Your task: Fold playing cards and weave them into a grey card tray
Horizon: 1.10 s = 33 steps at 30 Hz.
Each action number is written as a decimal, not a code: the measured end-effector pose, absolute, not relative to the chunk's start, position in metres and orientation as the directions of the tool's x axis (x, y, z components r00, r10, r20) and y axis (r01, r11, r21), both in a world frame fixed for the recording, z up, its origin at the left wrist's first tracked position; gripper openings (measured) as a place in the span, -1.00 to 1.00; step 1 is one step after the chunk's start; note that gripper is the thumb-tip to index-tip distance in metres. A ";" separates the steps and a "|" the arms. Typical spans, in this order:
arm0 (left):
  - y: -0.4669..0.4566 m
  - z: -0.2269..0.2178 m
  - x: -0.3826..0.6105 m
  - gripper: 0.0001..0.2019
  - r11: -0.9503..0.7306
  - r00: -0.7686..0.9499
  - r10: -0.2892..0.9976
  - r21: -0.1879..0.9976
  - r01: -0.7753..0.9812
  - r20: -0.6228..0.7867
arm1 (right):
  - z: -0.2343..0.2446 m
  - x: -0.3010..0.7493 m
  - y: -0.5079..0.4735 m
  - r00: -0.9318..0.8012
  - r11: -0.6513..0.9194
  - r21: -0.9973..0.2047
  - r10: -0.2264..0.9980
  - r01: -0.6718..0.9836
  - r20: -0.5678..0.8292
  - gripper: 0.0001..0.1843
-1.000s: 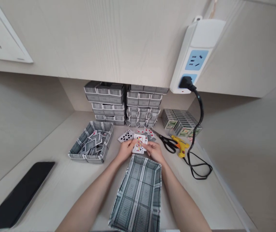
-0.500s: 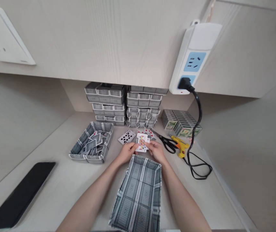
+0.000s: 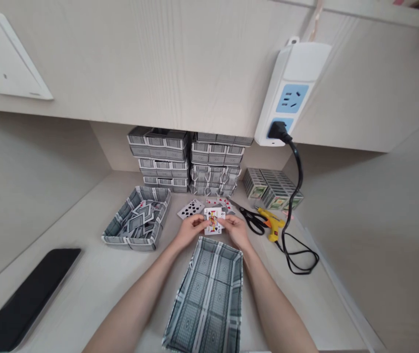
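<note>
My left hand (image 3: 190,229) pinches the left edge of some face-up playing cards (image 3: 212,221), a jack in front with another card's edge showing at its right. My right hand (image 3: 234,229) grips the same cards from the right side; how many there are I cannot tell. Between my forearms lies a long open box (image 3: 209,294) made of grey-backed playing cards, its inside bare. Just beyond my hands, a spade card (image 3: 190,209) rests face up on the table, with red-suited cards (image 3: 224,202) beside it.
A card-made tray (image 3: 154,240) with loose cards stands left. Card-made boxes (image 3: 161,166) are stacked behind, near packs of cards (image 3: 273,186). Black scissors (image 3: 255,221) and a yellow glue gun (image 3: 273,224) with a trailing cord lie right. A black flat object (image 3: 29,299) is front left.
The jack now looks squarer and covers more of the card behind it. Both hands stay close together on the cards. The whole view has shifted slightly.
</note>
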<state>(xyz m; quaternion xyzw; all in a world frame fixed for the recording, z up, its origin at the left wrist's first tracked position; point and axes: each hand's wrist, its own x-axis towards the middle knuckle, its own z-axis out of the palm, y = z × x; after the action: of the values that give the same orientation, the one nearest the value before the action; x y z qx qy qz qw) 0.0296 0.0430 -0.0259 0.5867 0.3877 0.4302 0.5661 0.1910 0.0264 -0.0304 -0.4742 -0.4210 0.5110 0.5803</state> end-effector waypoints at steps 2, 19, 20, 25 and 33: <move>0.044 -0.028 0.029 -0.71 -0.057 0.303 0.952 0.998 0.017 0.049 | -0.033 0.190 0.027 0.132 0.025 -0.981 0.991 -0.194 0.000 -0.77; 0.046 -0.034 0.034 -0.67 -0.239 0.188 0.961 0.949 0.205 0.202 | -0.035 0.196 0.028 -0.035 0.093 -0.991 0.995 -0.099 0.097 -0.74; 0.045 -0.034 0.033 -0.67 -0.241 0.212 0.957 0.949 0.205 0.197 | -0.037 0.195 0.028 -0.029 0.097 -0.992 0.995 -0.084 0.100 -0.75; 0.048 -0.034 0.030 -0.63 -0.250 0.297 0.938 0.944 0.215 0.180 | -0.045 0.192 0.028 0.053 0.159 -0.981 0.985 0.114 0.166 -0.75; 0.051 -0.039 0.034 -0.59 -0.247 0.364 0.923 0.916 0.316 0.123 | -0.049 0.189 0.030 0.096 0.228 -0.682 0.910 0.695 0.403 -0.77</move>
<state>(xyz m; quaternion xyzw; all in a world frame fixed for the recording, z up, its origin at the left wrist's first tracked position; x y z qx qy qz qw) 0.0335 0.0510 -0.0387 0.7057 0.4389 0.3540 0.4290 0.1894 0.0302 -0.0489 -0.6079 -0.6600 0.1275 0.4226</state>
